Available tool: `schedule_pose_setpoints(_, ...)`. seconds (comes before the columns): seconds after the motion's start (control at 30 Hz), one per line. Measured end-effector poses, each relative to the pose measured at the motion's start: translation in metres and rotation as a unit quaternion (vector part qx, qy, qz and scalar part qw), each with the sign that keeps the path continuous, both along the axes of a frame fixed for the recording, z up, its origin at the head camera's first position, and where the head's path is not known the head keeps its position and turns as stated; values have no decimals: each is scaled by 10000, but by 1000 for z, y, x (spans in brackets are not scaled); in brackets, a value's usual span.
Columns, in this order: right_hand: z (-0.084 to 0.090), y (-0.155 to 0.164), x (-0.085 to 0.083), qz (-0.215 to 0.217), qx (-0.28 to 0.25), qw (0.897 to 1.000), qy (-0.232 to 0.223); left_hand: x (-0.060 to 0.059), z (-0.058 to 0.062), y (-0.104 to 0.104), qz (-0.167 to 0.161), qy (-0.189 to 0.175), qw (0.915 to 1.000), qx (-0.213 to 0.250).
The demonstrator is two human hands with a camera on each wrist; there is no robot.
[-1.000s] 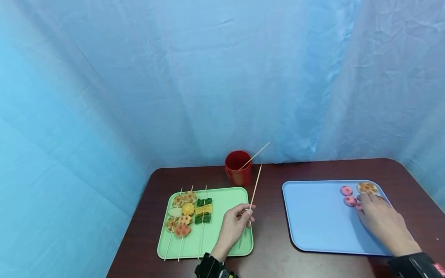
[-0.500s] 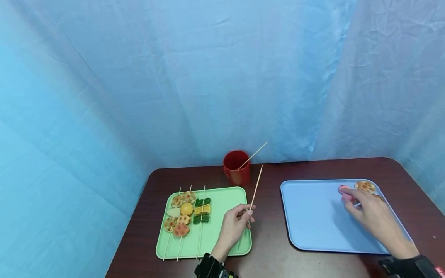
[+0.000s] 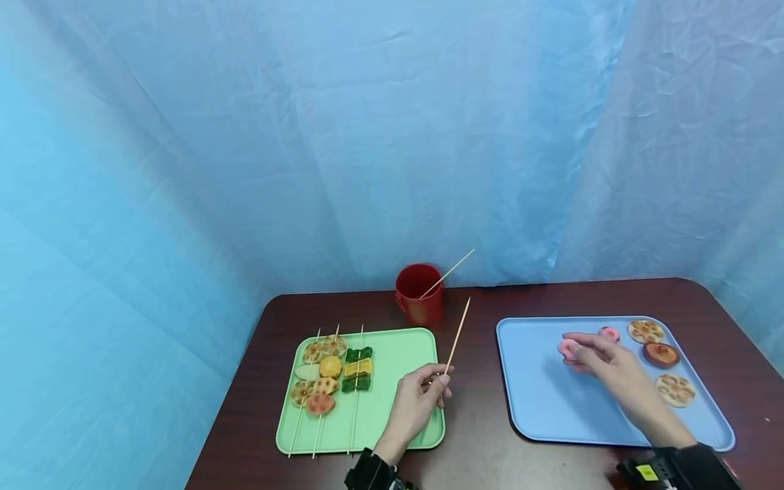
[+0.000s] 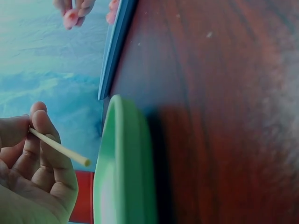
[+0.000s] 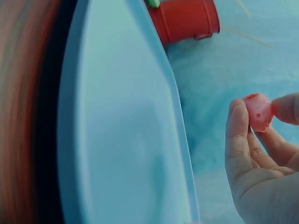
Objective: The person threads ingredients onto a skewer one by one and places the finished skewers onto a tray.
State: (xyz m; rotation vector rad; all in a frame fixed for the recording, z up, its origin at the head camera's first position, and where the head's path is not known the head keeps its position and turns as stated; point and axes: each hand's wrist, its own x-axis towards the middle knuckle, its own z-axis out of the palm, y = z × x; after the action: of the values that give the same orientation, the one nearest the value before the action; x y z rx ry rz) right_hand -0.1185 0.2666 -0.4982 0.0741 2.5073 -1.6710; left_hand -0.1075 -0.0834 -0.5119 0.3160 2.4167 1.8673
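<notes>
Both hands raised — left hand (image 3: 415,406) pinching upright skewer (image 3: 456,338); right hand (image 3: 603,364) fingertips gripping pink piece (image 3: 566,348)

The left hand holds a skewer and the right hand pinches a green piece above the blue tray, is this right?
Not quite: the piece in the right hand is pink, as the right wrist view shows. The left hand does hold a skewer, and the right hand is above the blue tray.
</notes>
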Motion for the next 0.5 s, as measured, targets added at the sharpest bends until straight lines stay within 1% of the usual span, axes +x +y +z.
schedule_pose_setpoints(0.13, 0, -10, -3, -14, -571, 9983, -124, 4, -2, 4, -133, -6, 9999, -98)
schedule_pose_setpoints(0.27, 1, -20, -7, -27, -1170, 9926, -327, 7, -3, 8, -243, 57, 9995, -214)
schedule_pose_setpoints(0.4, 3, -27, -9, -65, -1902, 9806, -462, 9, -2, 10, -346, 99, 9989, -293)
schedule_pose_setpoints(0.43, 3, -28, -10, -83, -2090, 9767, -474, 10, -1, 10, -378, 124, 9987, -320)
schedule_pose_setpoints(0.5, 4, -30, -11, -129, -2544, 9655, -539, 10, -1, 11, -450, 138, 9982, -367)
